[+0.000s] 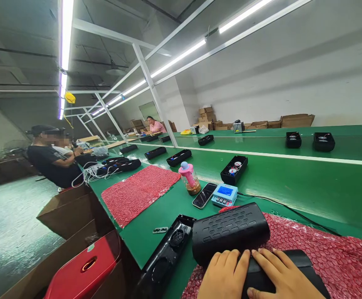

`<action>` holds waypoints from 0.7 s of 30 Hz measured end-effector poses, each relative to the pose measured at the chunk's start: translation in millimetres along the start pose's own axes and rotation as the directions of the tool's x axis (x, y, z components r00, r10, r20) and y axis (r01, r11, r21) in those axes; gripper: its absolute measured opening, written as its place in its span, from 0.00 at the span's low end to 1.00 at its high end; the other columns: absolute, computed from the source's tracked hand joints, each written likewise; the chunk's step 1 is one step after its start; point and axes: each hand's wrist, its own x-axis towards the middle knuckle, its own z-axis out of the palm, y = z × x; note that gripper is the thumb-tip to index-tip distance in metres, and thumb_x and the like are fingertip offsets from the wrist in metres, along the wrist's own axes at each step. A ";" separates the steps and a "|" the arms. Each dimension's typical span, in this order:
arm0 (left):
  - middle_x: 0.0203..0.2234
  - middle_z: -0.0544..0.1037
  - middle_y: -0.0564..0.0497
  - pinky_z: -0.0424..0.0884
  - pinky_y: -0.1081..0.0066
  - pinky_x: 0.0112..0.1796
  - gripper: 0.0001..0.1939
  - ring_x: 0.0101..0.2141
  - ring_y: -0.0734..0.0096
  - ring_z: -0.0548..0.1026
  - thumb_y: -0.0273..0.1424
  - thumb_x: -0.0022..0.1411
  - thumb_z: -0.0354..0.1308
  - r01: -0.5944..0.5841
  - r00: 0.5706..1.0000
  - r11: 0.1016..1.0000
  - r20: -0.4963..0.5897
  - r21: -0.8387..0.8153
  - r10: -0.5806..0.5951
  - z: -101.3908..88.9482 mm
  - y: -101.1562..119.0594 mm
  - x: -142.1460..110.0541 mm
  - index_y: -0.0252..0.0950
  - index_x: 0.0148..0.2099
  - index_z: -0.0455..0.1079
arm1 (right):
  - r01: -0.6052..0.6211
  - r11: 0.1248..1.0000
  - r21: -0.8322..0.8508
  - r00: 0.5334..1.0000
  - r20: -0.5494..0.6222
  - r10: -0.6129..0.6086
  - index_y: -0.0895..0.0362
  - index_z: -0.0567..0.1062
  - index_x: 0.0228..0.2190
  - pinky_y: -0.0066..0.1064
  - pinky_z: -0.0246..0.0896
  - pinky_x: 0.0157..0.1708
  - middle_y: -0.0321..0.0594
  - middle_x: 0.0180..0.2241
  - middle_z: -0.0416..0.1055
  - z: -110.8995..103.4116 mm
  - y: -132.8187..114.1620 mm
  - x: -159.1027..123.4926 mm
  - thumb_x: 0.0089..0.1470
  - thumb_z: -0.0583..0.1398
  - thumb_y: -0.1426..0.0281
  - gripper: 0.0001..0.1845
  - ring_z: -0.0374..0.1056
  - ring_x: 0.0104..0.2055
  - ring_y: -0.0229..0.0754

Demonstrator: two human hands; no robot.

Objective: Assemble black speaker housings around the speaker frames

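Both hands (252,276) rest on a black speaker (231,230) (red wrap beneath).

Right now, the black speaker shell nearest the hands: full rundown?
The black speaker shell is a rounded oblong housing, matte, plastic by its look, with rows of small slots across its top. It lies on its side on the red bubble wrap, tilted across the green bench. The left hand touches its near edge; the right hand rests on a second black piece beside it.
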 end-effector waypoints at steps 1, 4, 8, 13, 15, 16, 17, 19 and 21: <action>0.45 0.75 0.46 0.68 0.62 0.41 0.21 0.41 0.60 0.73 0.32 0.65 0.47 0.007 1.000 1.000 -0.001 -0.011 -0.007 0.2 0.2 -0.3 0.39 0.59 0.60 | -0.001 1.000 -0.001 1.000 -0.006 0.001 0.48 0.73 0.44 0.29 0.67 0.32 0.39 0.37 0.76 -0.7 0.3 0.8 0.63 0.51 0.59 0.15 0.72 0.37 0.39; 0.45 0.75 0.48 0.68 0.62 0.42 0.21 0.42 0.61 0.73 0.33 0.65 0.46 0.027 0.999 0.999 -0.016 -0.041 -0.027 1.2 -0.2 -1.1 0.41 0.60 0.59 | 0.015 1.000 0.004 1.000 -0.007 -0.015 0.48 0.73 0.46 0.30 0.67 0.33 0.40 0.37 0.75 -2.0 0.6 1.6 0.63 0.51 0.59 0.15 0.72 0.37 0.39; 0.45 0.75 0.46 0.68 0.61 0.42 0.22 0.42 0.59 0.73 0.33 0.64 0.47 -0.005 1.000 0.999 -0.008 -0.045 0.005 1.6 -2.2 -1.8 0.39 0.60 0.59 | 0.023 1.000 0.006 1.000 -0.005 -0.023 0.47 0.70 0.49 0.31 0.65 0.35 0.41 0.38 0.75 -3.1 0.8 0.3 0.62 0.53 0.58 0.16 0.71 0.38 0.41; 0.44 0.75 0.47 0.68 0.63 0.42 0.22 0.40 0.61 0.73 0.30 0.64 0.48 -0.007 0.999 1.000 -0.053 -0.012 0.007 3.9 0.7 -4.4 0.41 0.59 0.60 | 0.107 0.991 -0.080 0.994 0.040 -0.104 0.44 0.62 0.56 0.32 0.65 0.36 0.41 0.41 0.74 -0.4 0.7 -11.8 0.64 0.48 0.67 0.19 0.70 0.41 0.42; 0.43 0.76 0.46 0.69 0.63 0.41 0.21 0.40 0.61 0.74 0.28 0.64 0.47 -0.023 0.997 0.999 -0.072 0.027 0.025 5.2 3.3 -6.1 0.40 0.59 0.60 | 0.092 0.983 -0.158 0.994 0.073 -0.081 0.49 0.59 0.58 0.35 0.64 0.37 0.45 0.42 0.73 3.4 -2.7 -19.1 0.62 0.47 0.72 0.24 0.70 0.42 0.46; 0.43 0.76 0.46 0.70 0.63 0.41 0.21 0.40 0.61 0.74 0.28 0.64 0.47 -0.035 0.996 0.998 -0.077 0.047 0.039 4.8 3.7 -7.3 0.39 0.59 0.60 | 0.062 0.980 -0.191 0.996 0.079 -0.048 0.51 0.59 0.59 0.36 0.64 0.37 0.47 0.42 0.73 4.9 -5.2 -21.8 0.61 0.46 0.73 0.25 0.71 0.41 0.47; 0.44 0.76 0.45 0.70 0.63 0.41 0.21 0.41 0.60 0.74 0.27 0.64 0.47 -0.052 0.995 0.997 -0.081 0.064 0.057 3.0 2.9 -8.7 0.38 0.59 0.60 | 0.016 0.977 -0.213 0.997 0.073 0.000 0.53 0.58 0.59 0.37 0.64 0.36 0.48 0.40 0.74 5.6 -7.6 -23.2 0.60 0.46 0.73 0.26 0.71 0.39 0.48; 0.45 0.76 0.44 0.70 0.64 0.43 0.21 0.43 0.60 0.75 0.27 0.65 0.46 -0.102 0.991 0.993 -0.076 0.057 0.106 -6.5 -3.6 -13.4 0.37 0.59 0.60 | -0.029 0.978 -0.205 0.998 0.042 0.038 0.53 0.58 0.59 0.35 0.65 0.35 0.45 0.37 0.75 2.5 -10.1 -21.1 0.62 0.45 0.71 0.24 0.72 0.36 0.46; 0.47 0.75 0.46 0.70 0.67 0.45 0.21 0.44 0.62 0.75 0.30 0.65 0.47 -0.190 0.981 0.980 -0.050 -0.060 0.187 -24.6 -17.5 -21.2 0.40 0.60 0.59 | 0.014 0.984 -0.180 1.000 -0.002 -0.014 0.49 0.58 0.59 0.32 0.65 0.34 0.41 0.34 0.75 -7.3 -7.0 -13.7 0.64 0.45 0.68 0.23 0.72 0.34 0.43</action>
